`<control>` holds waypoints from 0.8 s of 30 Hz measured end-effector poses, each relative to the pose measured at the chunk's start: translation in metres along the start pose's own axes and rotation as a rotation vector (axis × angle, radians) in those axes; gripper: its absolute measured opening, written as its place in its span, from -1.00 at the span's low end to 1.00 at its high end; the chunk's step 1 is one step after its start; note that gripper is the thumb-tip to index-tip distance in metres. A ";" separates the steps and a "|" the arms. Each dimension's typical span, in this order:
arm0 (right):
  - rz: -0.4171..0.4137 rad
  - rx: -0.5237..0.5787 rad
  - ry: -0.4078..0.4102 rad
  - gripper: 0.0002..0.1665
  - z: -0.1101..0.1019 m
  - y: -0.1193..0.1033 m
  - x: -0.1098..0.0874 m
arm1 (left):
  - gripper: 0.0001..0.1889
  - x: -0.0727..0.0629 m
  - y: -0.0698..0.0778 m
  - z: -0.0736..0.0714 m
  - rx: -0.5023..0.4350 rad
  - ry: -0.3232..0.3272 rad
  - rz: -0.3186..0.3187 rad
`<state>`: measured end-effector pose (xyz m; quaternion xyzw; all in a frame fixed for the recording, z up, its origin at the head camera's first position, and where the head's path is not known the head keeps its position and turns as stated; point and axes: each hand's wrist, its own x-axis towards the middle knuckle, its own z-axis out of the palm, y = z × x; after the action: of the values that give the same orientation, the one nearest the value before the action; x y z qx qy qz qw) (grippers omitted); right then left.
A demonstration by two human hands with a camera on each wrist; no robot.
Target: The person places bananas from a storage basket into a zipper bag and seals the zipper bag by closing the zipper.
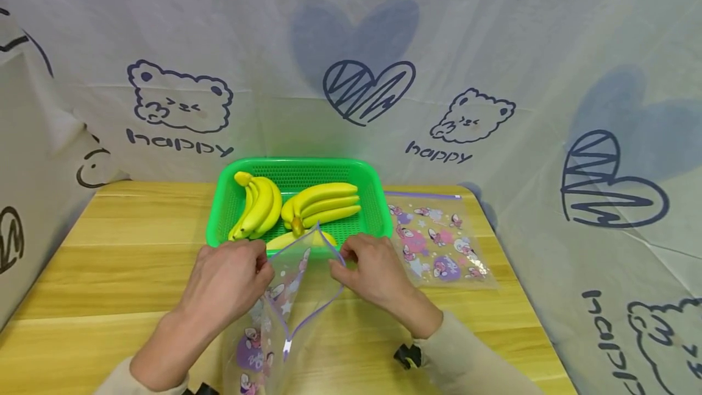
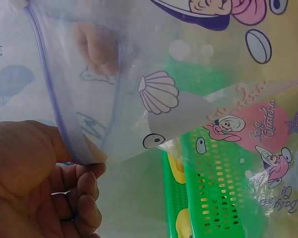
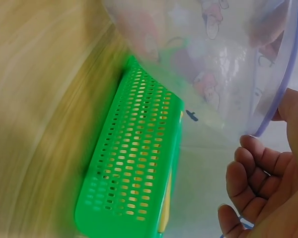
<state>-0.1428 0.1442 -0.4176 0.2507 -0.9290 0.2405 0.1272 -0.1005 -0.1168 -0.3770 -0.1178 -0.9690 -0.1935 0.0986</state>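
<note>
A clear zip bag (image 1: 287, 297) with purple edging and cartoon prints hangs between both hands, its mouth spread into a diamond. My left hand (image 1: 233, 276) pinches one corner of the mouth; thumb and forefinger meet on the purple strip (image 2: 64, 119) in the left wrist view. Across from it, my right hand (image 1: 378, 273) pinches the opposite edge, as the right wrist view of that hand (image 3: 268, 173) confirms. Just beyond the bag, a green basket (image 1: 298, 163) holds bunches of bananas (image 1: 260, 206), (image 1: 323, 203) and a further banana (image 1: 282, 240) partly hidden behind the bag's rim.
A second printed zip bag (image 1: 439, 239) lies flat on the wooden table (image 1: 137, 261), right of the basket. A pale curtain (image 1: 263, 35) with hearts and bear drawings hangs behind the table and along both sides.
</note>
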 end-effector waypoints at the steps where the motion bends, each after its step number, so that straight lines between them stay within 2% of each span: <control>1: 0.003 0.008 -0.003 -0.76 -0.001 0.000 0.001 | -0.71 0.000 0.000 0.000 -0.002 -0.002 -0.005; 8: 0.027 0.065 0.023 -0.73 -0.012 0.002 0.012 | -0.72 -0.001 0.000 0.000 -0.011 -0.010 -0.023; 14: 0.010 0.033 0.057 -0.75 -0.016 0.013 0.028 | -0.73 -0.002 0.001 -0.002 -0.012 -0.013 -0.031; 24: 0.029 -0.120 -0.058 -0.51 -0.013 0.035 0.066 | -0.73 -0.004 0.003 -0.003 -0.017 -0.033 -0.058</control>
<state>-0.2149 0.1503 -0.3964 0.2362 -0.9485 0.1790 0.1117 -0.0957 -0.1158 -0.3738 -0.0934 -0.9719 -0.2025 0.0759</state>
